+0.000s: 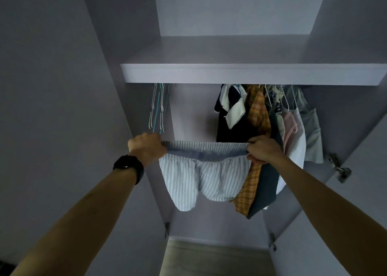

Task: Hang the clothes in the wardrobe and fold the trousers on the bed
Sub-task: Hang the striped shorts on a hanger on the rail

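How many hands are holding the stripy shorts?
2. The left hand grips the waistband of the striped shorts at its left end, below the empty hangers; the right hand grips its right end, before the hanging clothes.

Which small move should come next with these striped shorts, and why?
Probably let go with the left hand and take an empty hanger just above it; the right hand can hold the striped shorts, which have no hanger yet.
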Available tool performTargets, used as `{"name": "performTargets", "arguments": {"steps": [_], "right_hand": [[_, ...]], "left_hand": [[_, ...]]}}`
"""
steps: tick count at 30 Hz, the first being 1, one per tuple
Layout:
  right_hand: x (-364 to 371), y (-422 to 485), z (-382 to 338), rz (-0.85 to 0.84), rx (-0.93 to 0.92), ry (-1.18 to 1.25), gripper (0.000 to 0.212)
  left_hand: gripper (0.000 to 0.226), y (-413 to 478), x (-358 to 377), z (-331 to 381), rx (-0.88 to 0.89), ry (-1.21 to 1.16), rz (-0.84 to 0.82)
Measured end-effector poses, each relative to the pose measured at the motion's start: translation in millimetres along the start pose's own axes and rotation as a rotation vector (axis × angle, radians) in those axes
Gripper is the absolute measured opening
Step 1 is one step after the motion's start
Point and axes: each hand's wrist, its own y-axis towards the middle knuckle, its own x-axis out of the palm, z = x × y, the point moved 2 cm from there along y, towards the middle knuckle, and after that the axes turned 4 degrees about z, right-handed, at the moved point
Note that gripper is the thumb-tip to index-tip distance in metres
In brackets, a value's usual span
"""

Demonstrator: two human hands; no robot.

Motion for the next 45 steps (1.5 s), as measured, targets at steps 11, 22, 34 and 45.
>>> {"name": "performTargets", "arguments": {"steps": [11,22,34,45], "right_hand": [[-2,19,24,-0.065,-0.070,0.083,0.006],[49,43,19,-0.279,-0.315,-0.031,0.003],[115,94,-84,-0.493,-0.290,0.073,0.021],[201,135,-204,0.019,-0.440,0.055,0.061]], "left_hand": [[0.008,2,11,-28,-0.063,-0.770,-0.245],[0.032,-68,2,-15,-0.049,0.243,0.251],[0.053,-42,-31,-33,0.050,0.616,0.233],[0.070,-12,-8,-76,0.118,0.729,0.541]]}}
